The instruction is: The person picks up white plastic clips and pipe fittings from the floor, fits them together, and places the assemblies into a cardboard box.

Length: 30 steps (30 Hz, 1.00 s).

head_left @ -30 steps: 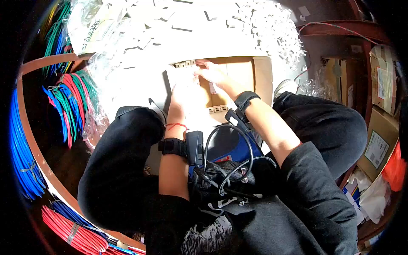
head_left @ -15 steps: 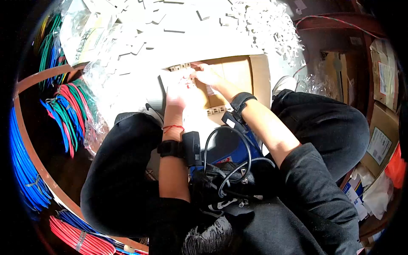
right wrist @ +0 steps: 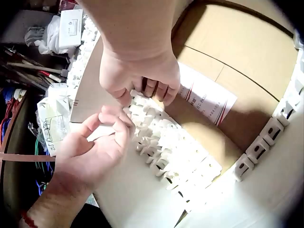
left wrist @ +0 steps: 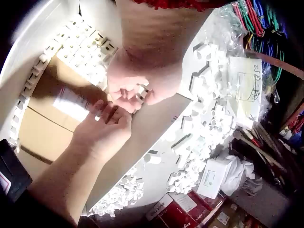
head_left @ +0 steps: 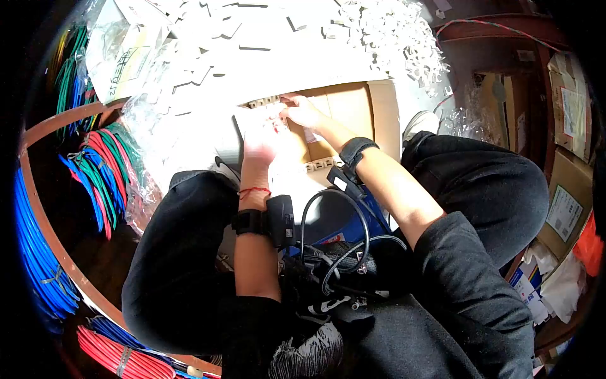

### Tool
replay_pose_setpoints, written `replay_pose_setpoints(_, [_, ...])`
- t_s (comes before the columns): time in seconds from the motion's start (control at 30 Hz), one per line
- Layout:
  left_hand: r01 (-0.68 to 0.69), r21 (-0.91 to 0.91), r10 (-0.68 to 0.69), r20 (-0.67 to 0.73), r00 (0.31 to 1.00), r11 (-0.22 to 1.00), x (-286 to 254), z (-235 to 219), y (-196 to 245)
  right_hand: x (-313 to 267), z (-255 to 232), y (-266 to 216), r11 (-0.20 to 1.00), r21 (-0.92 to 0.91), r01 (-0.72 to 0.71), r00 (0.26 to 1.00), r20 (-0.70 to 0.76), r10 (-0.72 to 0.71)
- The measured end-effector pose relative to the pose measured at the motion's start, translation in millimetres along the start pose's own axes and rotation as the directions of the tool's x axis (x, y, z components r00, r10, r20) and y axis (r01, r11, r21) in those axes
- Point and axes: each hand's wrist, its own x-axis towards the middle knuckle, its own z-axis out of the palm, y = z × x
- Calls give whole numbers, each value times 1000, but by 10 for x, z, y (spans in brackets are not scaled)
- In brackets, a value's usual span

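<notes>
In the head view my left hand (head_left: 259, 139) and right hand (head_left: 304, 114) meet at the left side of an open cardboard box (head_left: 384, 117). The left fingers curl in, and a small white plastic clip (left wrist: 142, 90) shows between thumb and fingers in the left wrist view. My right hand's fingers bend around a white plastic clip (right wrist: 141, 100) at the far end of the packed rows (right wrist: 166, 149). Its fingertips are partly hidden and close to the left hand's. More clips (right wrist: 259, 149) line the opposite wall, and a printed label (right wrist: 209, 97) lies on the brown cardboard bottom.
Loose white clips (head_left: 394, 38) are heaped on the bright surface beyond the box. Coiled wires (head_left: 101, 164) hang at the left behind a brown metal rim (head_left: 57, 252). Cartons (head_left: 565, 202) stand at the right. A black cable (head_left: 334, 192) loops near my lap.
The head view has shifted slightly, moving the box and hands a little left in frame. Both hands stay together at the box's left side, with only small finger movement.
</notes>
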Motion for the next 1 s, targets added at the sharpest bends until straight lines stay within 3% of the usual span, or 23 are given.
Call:
replay_pose_setpoints(0.07, [114,64,-109,-75,991,991,-116,218,106,21,9,42,999,5,34,999,-27,-34])
replay_pose_setpoints(0.17, [164,57,-159,-80,984,985,-123,198,123,38,-2,81,999,-7,39,999,-32,-39])
replay_pose_setpoints(0.37, [125,-29,-128,-228,965,992,-101,212,87,39,15,102,1000,27,13,1000,-23,-12])
replay_pose_setpoints(0.47, [173,-73,-179,-74,981,982,-130,209,120,102,-11,179,999,42,-15,999,35,14])
replay_pose_setpoints(0.57, [155,-64,-165,-224,961,986,-133,322,99,314,-21,465,998,63,27,999,45,-30])
replay_pose_setpoints(0.77, [140,-57,-147,-166,975,989,-86,282,84,131,5,242,1000,-13,2,1000,-25,-2])
replay_pose_setpoints(0.87, [241,-158,-238,42,970,957,-61,162,129,171,-19,313,1000,-2,-1,1000,-22,1])
replay_pose_setpoints(1.0, [215,-156,-221,-18,975,964,-111,242,127,117,-21,239,995,92,-50,998,-26,53])
